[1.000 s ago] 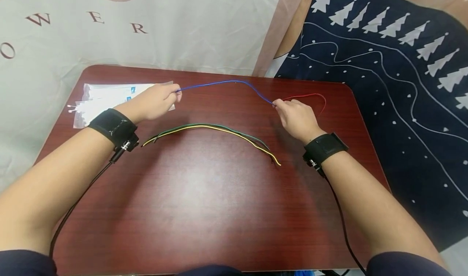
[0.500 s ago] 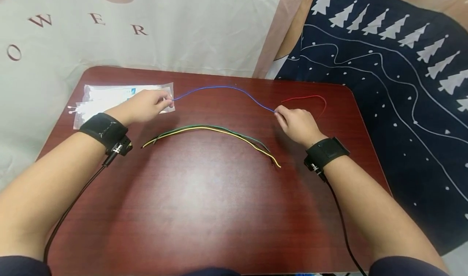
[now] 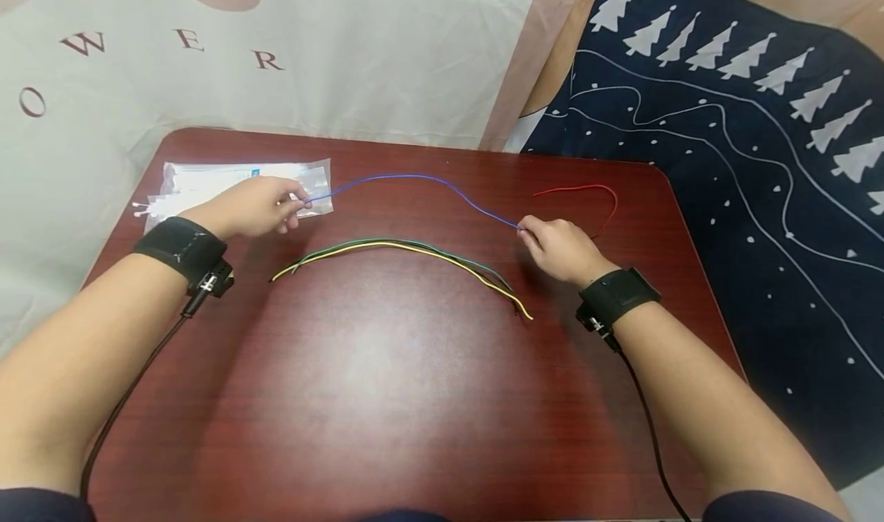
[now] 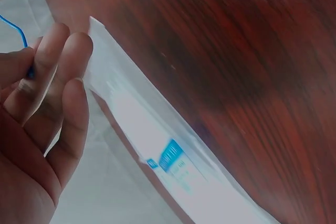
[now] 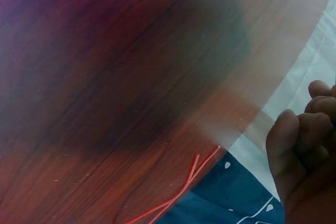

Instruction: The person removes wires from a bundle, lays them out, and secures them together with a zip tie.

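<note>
A blue wire [image 3: 407,176] arches between both hands above the table's far half. My left hand [image 3: 258,206] pinches its left end between thumb and index finger, the other fingers loosely bent, as the left wrist view shows. The right end is pinched in the fingertips of my right hand [image 3: 562,249]. Below the arch lies a bundle of wires, with a yellow wire [image 3: 414,247] and a green wire [image 3: 476,260] visible beside darker ones. Just beyond my right hand is a red wire [image 3: 580,188], bent into a hook; two red strands [image 5: 181,190] cross in the right wrist view.
Clear plastic bags [image 3: 207,178] of white cable ties lie at the back left, partly under my left hand. The reddish-brown table [image 3: 373,399] meets a pale cloth [image 3: 387,61] behind and a navy tree-print cloth [image 3: 691,223] at right. Black cables [image 3: 645,414] trail from both wrist straps.
Both hands have come nearer while holding the blue wire, the left also moving leftward. The red wire, earlier meeting the right hand in view, now shows apart from its fingertips.
</note>
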Demonstrator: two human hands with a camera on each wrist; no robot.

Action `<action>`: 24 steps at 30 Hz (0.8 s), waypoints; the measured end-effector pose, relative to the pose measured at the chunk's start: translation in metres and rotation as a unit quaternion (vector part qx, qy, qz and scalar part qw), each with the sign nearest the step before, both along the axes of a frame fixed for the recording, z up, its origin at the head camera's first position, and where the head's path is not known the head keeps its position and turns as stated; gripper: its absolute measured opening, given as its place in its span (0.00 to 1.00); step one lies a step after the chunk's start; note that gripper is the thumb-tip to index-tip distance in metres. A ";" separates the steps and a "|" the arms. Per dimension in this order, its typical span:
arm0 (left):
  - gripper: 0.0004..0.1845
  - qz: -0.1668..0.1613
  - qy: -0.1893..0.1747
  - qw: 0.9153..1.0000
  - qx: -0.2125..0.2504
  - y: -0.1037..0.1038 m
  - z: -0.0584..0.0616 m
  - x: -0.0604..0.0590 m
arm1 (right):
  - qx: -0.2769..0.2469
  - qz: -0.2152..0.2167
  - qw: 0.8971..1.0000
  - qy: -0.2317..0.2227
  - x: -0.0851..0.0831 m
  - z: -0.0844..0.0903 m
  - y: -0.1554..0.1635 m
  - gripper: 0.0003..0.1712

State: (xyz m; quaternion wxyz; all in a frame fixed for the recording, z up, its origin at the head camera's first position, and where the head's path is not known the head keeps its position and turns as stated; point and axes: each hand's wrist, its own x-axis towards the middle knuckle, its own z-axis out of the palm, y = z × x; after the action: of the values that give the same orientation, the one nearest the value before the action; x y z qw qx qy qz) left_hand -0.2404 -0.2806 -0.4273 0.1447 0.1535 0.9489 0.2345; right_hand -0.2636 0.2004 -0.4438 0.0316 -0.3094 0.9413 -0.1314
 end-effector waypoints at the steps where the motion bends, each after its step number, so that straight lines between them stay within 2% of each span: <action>1: 0.12 0.001 0.000 1.000 -0.004 -0.003 -0.001 0.001 | 0.003 -0.001 1.000 -0.008 0.000 -0.001 0.002 0.11; 4: 0.12 0.001 0.003 1.000 -0.009 -0.010 -0.004 0.003 | 0.007 0.004 1.000 -0.022 0.002 -0.005 0.007 0.12; 9: 0.09 -0.013 0.011 1.000 -0.013 -0.024 -0.007 0.009 | 0.007 0.034 0.999 -0.018 0.007 -0.010 0.019 0.10; 15: 0.08 -0.012 -0.013 1.000 -0.002 -0.037 -0.006 0.013 | 0.003 0.055 0.998 -0.010 0.005 -0.014 0.023 0.07; 20: 0.09 -0.008 -0.026 0.999 -0.017 -0.040 -0.008 0.014 | -0.011 0.052 0.998 -0.016 0.001 -0.015 0.018 0.08; 24: 0.09 -0.007 -0.034 0.999 -0.006 -0.037 -0.012 0.015 | -0.003 0.043 0.999 -0.028 0.004 -0.017 0.017 0.09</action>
State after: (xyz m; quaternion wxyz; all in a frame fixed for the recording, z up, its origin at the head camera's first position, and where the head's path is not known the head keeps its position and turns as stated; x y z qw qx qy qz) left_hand -0.2251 -0.3172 -0.4397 0.1789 0.1512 0.9438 0.2333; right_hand -0.2591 0.2179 -0.4610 0.0625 -0.3460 0.9255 -0.1410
